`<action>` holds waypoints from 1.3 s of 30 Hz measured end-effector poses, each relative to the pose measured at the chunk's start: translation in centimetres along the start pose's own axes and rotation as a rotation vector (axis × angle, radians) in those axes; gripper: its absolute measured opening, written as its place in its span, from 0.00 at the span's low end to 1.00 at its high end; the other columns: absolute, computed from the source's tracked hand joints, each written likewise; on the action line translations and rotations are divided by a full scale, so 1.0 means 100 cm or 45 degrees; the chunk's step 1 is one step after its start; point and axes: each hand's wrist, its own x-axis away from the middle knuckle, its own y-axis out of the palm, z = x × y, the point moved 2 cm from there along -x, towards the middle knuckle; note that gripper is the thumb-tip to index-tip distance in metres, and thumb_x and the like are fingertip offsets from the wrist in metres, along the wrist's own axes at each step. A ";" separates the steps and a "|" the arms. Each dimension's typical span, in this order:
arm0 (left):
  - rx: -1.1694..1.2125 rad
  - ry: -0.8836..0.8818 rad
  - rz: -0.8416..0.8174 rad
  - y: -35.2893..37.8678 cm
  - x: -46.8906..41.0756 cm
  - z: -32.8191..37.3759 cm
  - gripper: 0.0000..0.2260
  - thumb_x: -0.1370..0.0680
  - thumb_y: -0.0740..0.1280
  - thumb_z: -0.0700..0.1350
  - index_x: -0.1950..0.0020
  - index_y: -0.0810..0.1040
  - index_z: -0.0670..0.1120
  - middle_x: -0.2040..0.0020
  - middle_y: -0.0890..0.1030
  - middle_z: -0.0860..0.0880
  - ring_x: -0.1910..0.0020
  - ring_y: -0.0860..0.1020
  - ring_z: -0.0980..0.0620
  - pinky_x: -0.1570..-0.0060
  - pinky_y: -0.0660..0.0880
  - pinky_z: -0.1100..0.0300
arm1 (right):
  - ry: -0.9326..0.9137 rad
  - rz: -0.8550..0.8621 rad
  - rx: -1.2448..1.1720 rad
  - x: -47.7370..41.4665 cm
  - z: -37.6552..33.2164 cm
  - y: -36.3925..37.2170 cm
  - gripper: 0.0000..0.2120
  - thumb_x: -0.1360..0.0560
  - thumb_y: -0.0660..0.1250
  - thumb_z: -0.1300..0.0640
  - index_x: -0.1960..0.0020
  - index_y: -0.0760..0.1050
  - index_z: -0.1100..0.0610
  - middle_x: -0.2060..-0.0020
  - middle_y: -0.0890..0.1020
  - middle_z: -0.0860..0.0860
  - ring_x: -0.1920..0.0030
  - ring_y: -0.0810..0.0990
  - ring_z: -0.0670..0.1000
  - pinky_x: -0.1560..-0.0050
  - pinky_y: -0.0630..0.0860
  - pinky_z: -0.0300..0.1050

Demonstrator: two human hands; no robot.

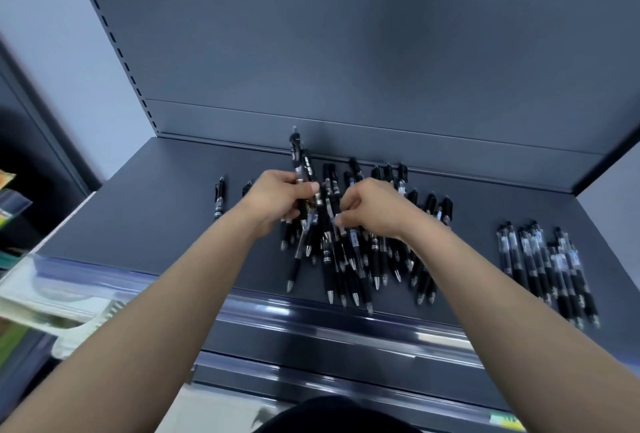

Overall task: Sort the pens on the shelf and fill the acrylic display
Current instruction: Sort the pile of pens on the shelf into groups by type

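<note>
A loose heap of black click pens point(360, 259) lies on the dark grey shelf point(156, 225), tips toward the front edge. My left hand point(280, 195) is shut on a bundle of black pens point(300, 162) that stick up above the fist. My right hand point(372, 209) pinches a single pen point(343, 238) at the top of the heap, right beside the left hand. A tidier group of pens with clear barrels point(547, 263) lies at the shelf's right. Two lone pens point(219, 197) rest to the left of my hands. No acrylic display is in view.
The shelf's back panel point(346, 52) rises just behind the pens. A glossy price rail point(311, 322) runs along the front edge. Blurred goods sit on a lower rack at the far left point(41, 294). Bare shelf surface lies left of the heap.
</note>
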 end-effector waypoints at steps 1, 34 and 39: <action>-0.033 -0.034 0.006 -0.011 0.000 -0.002 0.03 0.26 0.70 0.42 0.55 0.78 0.42 0.64 0.78 0.48 0.73 0.74 0.57 0.77 0.67 0.70 | -0.014 0.045 0.001 -0.002 -0.004 0.001 0.13 0.28 0.72 0.54 0.55 0.80 0.65 0.56 0.83 0.57 0.54 0.80 0.54 0.53 0.75 0.44; -1.080 -0.119 0.384 -0.075 0.004 -0.034 0.17 0.29 0.74 0.50 0.54 0.70 0.40 0.50 0.78 0.39 0.50 0.75 0.38 0.58 0.69 0.53 | 0.260 0.372 0.066 -0.013 -0.002 0.016 0.09 0.26 0.67 0.60 0.48 0.78 0.63 0.50 0.82 0.58 0.48 0.78 0.58 0.51 0.72 0.43; -1.139 -0.063 0.419 -0.063 0.008 -0.029 0.19 0.28 0.73 0.52 0.51 0.71 0.39 0.49 0.78 0.39 0.47 0.75 0.37 0.57 0.68 0.52 | 0.280 0.342 0.099 -0.011 0.003 0.016 0.09 0.26 0.67 0.58 0.48 0.78 0.60 0.50 0.82 0.58 0.48 0.78 0.58 0.51 0.72 0.44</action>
